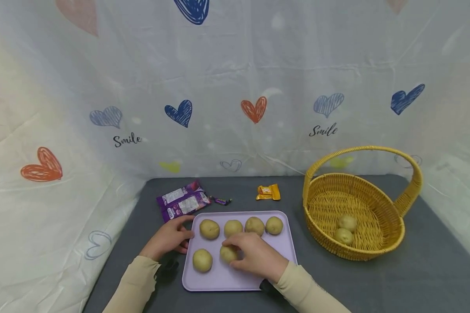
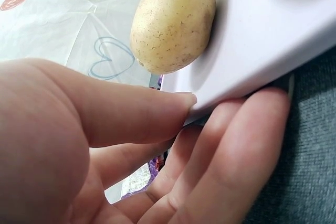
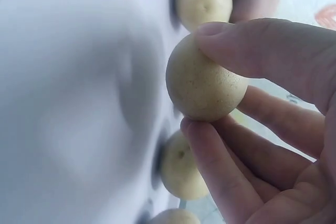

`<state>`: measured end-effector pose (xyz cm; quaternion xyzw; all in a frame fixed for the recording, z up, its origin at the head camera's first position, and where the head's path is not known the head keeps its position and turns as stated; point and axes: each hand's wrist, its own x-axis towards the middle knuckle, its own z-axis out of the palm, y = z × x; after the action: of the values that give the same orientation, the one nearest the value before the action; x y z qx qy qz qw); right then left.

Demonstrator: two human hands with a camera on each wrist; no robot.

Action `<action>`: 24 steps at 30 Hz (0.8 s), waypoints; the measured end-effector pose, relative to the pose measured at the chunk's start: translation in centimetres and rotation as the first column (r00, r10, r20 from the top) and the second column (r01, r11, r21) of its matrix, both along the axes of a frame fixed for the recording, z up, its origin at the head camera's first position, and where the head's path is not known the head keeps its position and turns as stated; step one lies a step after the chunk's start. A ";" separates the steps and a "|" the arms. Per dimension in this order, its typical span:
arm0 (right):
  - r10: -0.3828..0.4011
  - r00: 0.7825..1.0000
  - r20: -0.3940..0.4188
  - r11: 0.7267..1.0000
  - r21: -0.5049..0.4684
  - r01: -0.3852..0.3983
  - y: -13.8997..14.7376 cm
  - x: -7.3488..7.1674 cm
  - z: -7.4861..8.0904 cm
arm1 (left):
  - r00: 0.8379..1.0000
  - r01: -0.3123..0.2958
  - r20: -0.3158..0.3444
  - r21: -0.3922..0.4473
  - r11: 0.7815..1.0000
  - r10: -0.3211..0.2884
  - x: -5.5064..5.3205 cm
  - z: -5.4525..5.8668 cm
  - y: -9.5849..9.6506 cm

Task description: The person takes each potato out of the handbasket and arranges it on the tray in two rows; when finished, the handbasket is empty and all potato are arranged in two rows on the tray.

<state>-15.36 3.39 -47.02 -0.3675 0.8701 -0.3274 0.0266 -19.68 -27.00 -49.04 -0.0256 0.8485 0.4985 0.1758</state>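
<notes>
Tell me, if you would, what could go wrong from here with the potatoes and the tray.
The right grip pinches a rounded potato, which might slip and roll. The left grip holds the tray by its edge; tilting it could set the other potatoes rolling.

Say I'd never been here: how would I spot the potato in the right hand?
On the grey table lies a lilac tray. In its nearer row, right of an untouched potato, is the held potato. Only this one is pinched by the right hand.
</notes>
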 end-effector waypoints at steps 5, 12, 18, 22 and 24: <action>0.002 1.000 -0.019 1.000 0.012 -0.001 -0.3 0.1 -0.3 | 1.000 -0.001 -0.005 -0.001 1.000 0.001 -0.1 -0.1 0.0; -0.001 0.999 -0.042 0.999 0.040 0.003 -0.4 0.3 -0.6 | 1.000 0.008 0.000 0.003 1.000 -0.008 -0.2 0.1 0.1; -0.006 0.999 -0.044 0.999 0.045 0.008 -0.5 0.3 -0.6 | 1.000 0.006 -0.006 -0.012 1.000 -0.006 -0.1 0.2 0.1; 0.004 0.999 -0.041 0.999 0.046 -0.002 -0.7 0.4 -0.8 | 1.000 0.001 -0.008 -0.021 1.000 -0.001 0.0 0.1 0.1; 0.004 0.999 -0.049 0.999 0.051 -0.001 -0.7 0.4 -0.9 | 1.000 -0.006 -0.007 -0.021 1.000 0.006 0.0 0.1 0.0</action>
<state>-14.94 2.65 -47.88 -0.3757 0.8780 -0.2960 0.0152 -19.69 -26.98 -48.95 -0.0283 0.8543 0.4900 0.1710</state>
